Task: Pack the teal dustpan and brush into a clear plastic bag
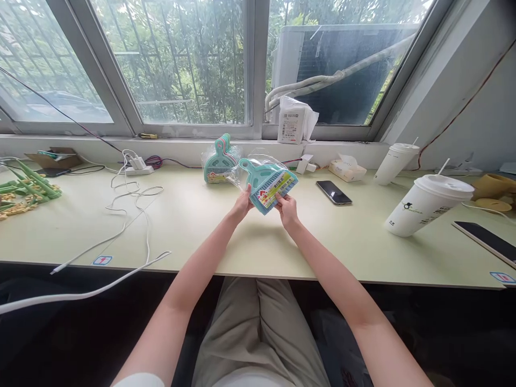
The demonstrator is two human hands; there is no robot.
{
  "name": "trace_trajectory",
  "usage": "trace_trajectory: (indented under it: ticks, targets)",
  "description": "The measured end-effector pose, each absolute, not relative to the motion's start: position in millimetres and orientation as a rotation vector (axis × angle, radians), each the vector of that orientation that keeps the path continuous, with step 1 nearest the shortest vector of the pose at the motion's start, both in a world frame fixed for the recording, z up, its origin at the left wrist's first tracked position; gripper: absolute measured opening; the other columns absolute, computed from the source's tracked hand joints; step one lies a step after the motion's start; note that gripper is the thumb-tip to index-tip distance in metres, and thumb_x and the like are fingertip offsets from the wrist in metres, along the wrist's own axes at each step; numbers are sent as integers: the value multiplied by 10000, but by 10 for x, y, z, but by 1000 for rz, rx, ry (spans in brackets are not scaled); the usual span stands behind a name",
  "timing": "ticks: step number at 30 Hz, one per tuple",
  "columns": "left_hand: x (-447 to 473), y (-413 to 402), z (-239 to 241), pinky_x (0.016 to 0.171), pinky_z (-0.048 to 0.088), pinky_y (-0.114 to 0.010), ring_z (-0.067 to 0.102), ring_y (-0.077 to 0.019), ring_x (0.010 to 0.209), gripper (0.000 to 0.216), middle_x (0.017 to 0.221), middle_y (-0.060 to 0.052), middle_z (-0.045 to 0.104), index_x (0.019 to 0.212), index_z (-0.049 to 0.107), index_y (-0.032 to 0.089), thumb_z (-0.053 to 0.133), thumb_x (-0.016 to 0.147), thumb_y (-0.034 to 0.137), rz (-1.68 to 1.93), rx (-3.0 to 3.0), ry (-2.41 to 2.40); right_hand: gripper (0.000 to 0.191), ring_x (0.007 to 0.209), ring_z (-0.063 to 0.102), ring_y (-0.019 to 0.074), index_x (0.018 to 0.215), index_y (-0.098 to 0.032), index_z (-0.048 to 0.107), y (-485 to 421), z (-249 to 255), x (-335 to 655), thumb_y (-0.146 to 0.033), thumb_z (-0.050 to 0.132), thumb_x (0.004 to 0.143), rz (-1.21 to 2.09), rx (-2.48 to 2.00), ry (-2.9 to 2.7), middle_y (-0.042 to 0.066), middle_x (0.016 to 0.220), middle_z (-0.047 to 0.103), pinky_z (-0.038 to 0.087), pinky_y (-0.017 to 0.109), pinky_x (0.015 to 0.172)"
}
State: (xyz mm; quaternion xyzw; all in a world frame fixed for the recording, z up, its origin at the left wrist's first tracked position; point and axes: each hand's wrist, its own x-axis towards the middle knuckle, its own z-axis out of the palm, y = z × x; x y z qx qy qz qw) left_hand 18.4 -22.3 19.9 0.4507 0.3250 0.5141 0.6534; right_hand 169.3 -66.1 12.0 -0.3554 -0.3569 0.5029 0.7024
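Note:
My left hand (242, 204) and my right hand (287, 210) both hold a small teal dustpan-and-brush set (264, 180) in a clear plastic bag with a colourful label. I hold it tilted above the pale green desk (193, 226), handle pointing up and left. Behind it, near the window sill, a stack of the same teal sets in bags (220, 161) rests on the desk.
A black phone (334, 192) lies right of my hands. Two white lidded cups (427, 204) (395, 161), a tissue box (346, 169) and a dark tablet (486, 241) are at the right. White cables (133, 204) and a power strip (137, 167) lie left, green clips (28, 188) far left.

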Motion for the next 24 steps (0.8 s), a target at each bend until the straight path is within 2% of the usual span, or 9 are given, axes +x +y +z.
trace_trajectory:
  ticks: [6, 13, 16, 20, 24]
  targets:
    - [349, -329, 149, 1084, 414, -405, 526, -259, 1251, 550, 1297, -137, 599, 1245, 554, 121, 500, 895, 541, 1159, 974, 554, 204, 995, 664, 220, 911, -164, 616, -684, 128, 1662, -272, 684, 753, 1083, -800, -718, 85, 1051, 690, 568, 382, 900]
    - [406, -428, 152, 1121, 359, -471, 467, -296, 1306, 608, 1395, -132, 516, 1337, 493, 165, 490, 887, 574, 1023, 1026, 483, 187, 986, 657, 202, 907, -161, 620, -662, 137, 1675, -239, 674, 746, 1067, -766, -623, 80, 1065, 686, 568, 344, 883]
    - [428, -445, 168, 1116, 352, -492, 467, -314, 1302, 620, 1380, -134, 530, 1332, 492, 175, 560, 852, 562, 1066, 1046, 451, 218, 974, 659, 205, 918, -154, 629, -671, 151, 1662, -243, 693, 730, 1070, -730, -621, 80, 1056, 686, 567, 348, 875]
    - [489, -485, 159, 1114, 344, -490, 489, -309, 1281, 668, 1342, -120, 562, 1356, 452, 206, 698, 787, 455, 1250, 1073, 410, 244, 976, 655, 206, 918, -153, 636, -681, 152, 1592, -260, 712, 712, 1072, -689, -594, 74, 1041, 691, 563, 344, 873]
    - [539, -497, 134, 1118, 341, -461, 437, -291, 1327, 707, 1416, -105, 494, 1375, 405, 244, 726, 770, 417, 1180, 1054, 500, 243, 956, 658, 199, 900, -156, 637, -659, 182, 1595, -257, 721, 696, 1048, -674, -539, 68, 997, 699, 557, 337, 879]
